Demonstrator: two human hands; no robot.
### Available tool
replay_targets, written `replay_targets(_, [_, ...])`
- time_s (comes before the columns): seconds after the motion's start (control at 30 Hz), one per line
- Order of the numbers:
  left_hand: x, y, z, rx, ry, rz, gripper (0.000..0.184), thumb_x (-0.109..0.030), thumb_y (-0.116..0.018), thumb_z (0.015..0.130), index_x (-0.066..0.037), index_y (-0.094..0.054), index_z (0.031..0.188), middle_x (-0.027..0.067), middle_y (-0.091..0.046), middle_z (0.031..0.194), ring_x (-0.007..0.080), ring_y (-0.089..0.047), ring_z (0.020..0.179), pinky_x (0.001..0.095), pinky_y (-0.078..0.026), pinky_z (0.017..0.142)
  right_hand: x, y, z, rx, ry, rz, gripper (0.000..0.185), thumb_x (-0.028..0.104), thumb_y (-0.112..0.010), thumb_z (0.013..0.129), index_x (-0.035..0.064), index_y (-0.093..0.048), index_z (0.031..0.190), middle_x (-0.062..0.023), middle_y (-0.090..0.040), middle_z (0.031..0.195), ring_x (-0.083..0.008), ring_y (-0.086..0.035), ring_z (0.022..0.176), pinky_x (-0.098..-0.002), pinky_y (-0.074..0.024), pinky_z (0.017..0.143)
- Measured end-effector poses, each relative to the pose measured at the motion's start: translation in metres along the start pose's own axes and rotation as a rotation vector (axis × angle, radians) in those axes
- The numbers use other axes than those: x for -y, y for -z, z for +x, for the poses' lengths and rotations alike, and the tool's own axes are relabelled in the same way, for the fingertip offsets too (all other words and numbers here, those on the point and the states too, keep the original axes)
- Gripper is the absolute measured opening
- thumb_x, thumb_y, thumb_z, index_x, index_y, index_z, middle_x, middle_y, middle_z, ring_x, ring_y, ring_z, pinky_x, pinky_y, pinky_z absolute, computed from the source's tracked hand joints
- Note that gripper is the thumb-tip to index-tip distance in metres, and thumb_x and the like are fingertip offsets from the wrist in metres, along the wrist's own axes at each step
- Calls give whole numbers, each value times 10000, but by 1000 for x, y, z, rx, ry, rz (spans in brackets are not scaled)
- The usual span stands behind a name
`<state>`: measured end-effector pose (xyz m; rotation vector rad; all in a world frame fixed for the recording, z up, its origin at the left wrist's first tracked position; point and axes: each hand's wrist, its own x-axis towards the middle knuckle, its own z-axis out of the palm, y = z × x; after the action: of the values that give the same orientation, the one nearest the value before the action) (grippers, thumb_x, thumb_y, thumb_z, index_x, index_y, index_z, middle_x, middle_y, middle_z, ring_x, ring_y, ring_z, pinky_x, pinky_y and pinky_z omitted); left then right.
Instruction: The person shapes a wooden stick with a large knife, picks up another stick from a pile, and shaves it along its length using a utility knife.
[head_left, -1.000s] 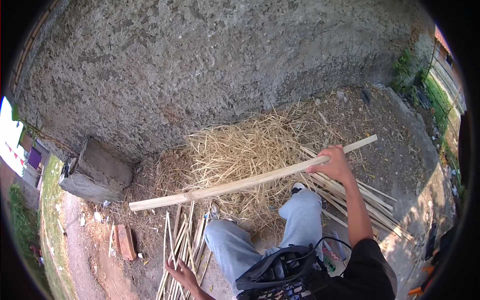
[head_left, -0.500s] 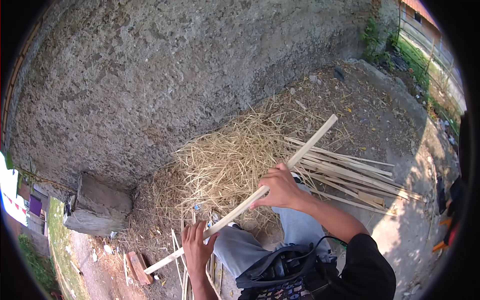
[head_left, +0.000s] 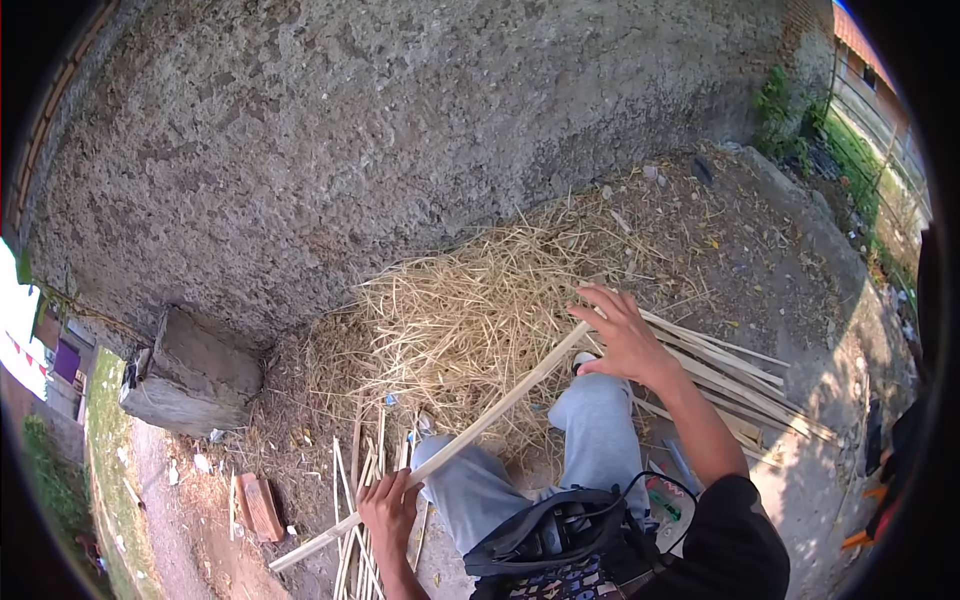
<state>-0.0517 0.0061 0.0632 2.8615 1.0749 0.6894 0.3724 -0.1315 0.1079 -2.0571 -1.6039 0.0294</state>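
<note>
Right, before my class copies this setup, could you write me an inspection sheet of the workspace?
Surface: ground, strewn with dry bits; sun patches at right.
Job's things: long pale strip held at a slant; more strips lie at right, others at left.
Clutter: heap of straw-like strands ahead; reddish block at left.
Hands: left hand closed around the strip near its lower end; right hand spread open by its upper end, contact unclear.
Cables: thin dark cord beside the bag.
Surroundings: rough wall ahead, grey block beside it, greenery at upper right.
</note>
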Motion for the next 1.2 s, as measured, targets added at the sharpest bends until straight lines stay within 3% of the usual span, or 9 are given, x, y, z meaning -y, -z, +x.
replay_targets(0.2, [14, 18, 25, -20, -109, 1, 291, -194, -780, 722, -111, -706, 991, 29, -696, 855, 212, -635, 711, 346, -429, 701, 0, -31, -11, 71, 123, -31, 766, 252, -852, 634, 118, -542, 1321, -110, -386, 1471, -290, -311, 1398, -453, -264, 1155])
replay_targets(0.37, [20, 55, 73, -10, -198, 148, 257, -178, -748, 788, -122, -706, 1034, 35, -703, 1002, 194, -633, 977, 365, -433, 872, -1, -44, 2, 57, 209, -104, 443, 123, -731, 724, 113, -648, 1159, -97, -650, 1159, -259, -570, 1148, -413, -375, 1038])
replay_targets(0.47, [6, 58, 99, -490, 9, 567, 347, -157, -709, 844, -110, -637, 1180, 84, -608, 1257, 238, -506, 1255, 423, -424, 987, 12, -34, 12, -131, 120, 40, 326, 21, -672, 704, 75, -697, 1025, -99, -706, 892, -262, -673, 823, -392, -506, 803])
replay_targets(0.53, [-5, 56, 106, -729, 217, -89, 462, -141, -683, 879, -86, -525, 1309, 139, -458, 1420, 297, -370, 1376, 459, -401, 1045, 19, -27, 19, -232, -66, 281, 279, 23, -687, 700, 60, -704, 976, -110, -695, 811, -252, -663, 664, -366, -518, 641])
replay_targets(0.6, [-14, 51, 106, -665, 192, -170, 535, -120, -692, 866, -58, -469, 1349, 175, -450, 1416, 319, -418, 1335, 469, -409, 1037, 24, -22, 29, -283, -91, 305, 222, 77, -713, 783, 25, -690, 998, -89, -691, 770, -185, -639, 615, -310, -490, 578])
replay_targets(0.8, [-58, 10, 115, -49, 140, -913, 628, -246, -724, 865, -30, -433, 1378, 159, -503, 1366, 294, -502, 1259, 399, -450, 995, 86, -24, 68, -212, -227, 1455, 306, 208, -669, 932, -24, -575, 1110, -29, -629, 766, -73, -567, 609, -225, -445, 528])
replay_targets(0.9, [-74, -15, 117, 204, 73, -1178, 638, -292, -672, 911, 3, -382, 1397, 168, -511, 1353, 277, -514, 1245, 396, -443, 1007, 124, -40, 86, -271, -139, 1317, 297, 194, -635, 953, -5, -496, 1124, -28, -604, 760, -72, -573, 605, -220, -456, 528])
replay_targets(1.03, [-81, -31, 108, 293, 240, -1291, 459, -269, -622, 956, 26, -483, 1280, 147, -649, 1091, 167, -640, 960, 306, -503, 785, 135, -86, 94, -369, -208, 1225, 268, 183, -643, 944, 0, -483, 1056, -77, -663, 783, -90, -622, 635, -240, -476, 526])
replay_targets(1.2, [-65, -36, 76, 99, 490, -863, 246, -215, -643, 947, 22, -633, 1013, 27, -596, 678, 66, -471, 590, 257, -383, 522, 121, -97, 80, -182, -222, 1114, 236, 187, -701, 898, -10, -578, 939, -59, -647, 699, -108, -624, 622, -267, -477, 532])
